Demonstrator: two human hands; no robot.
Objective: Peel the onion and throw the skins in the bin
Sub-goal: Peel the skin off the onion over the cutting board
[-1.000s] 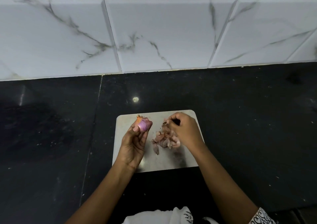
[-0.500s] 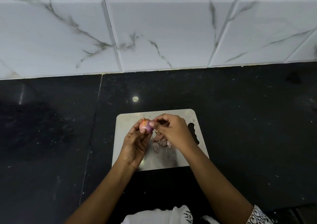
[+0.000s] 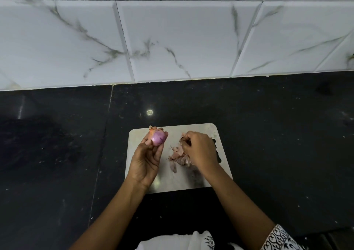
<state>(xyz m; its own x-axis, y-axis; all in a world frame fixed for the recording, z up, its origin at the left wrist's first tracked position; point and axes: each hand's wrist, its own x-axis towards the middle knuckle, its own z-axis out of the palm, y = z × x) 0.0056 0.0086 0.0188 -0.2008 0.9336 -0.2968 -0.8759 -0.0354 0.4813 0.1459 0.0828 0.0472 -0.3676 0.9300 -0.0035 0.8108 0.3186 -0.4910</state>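
Observation:
A small purple onion [image 3: 158, 137], with a scrap of orange skin at its top, sits in the fingertips of my left hand [image 3: 147, 157], held above the left part of a steel cutting board [image 3: 172, 182]. My right hand [image 3: 199, 150] hovers over the board's right part with its fingers pinched together on a bit of onion skin. A pile of pinkish onion skins [image 3: 179, 156] lies on the board just left of and under that hand. No bin is in view.
The board lies on a black stone counter [image 3: 277, 154] near its front edge. A white marble-tiled wall [image 3: 172, 38] rises behind the counter. White patterned clothing [image 3: 191, 242] shows at the bottom.
My right hand left the onion and moved right, down over the skin pile. My left hand turned the onion so its purple side shows.

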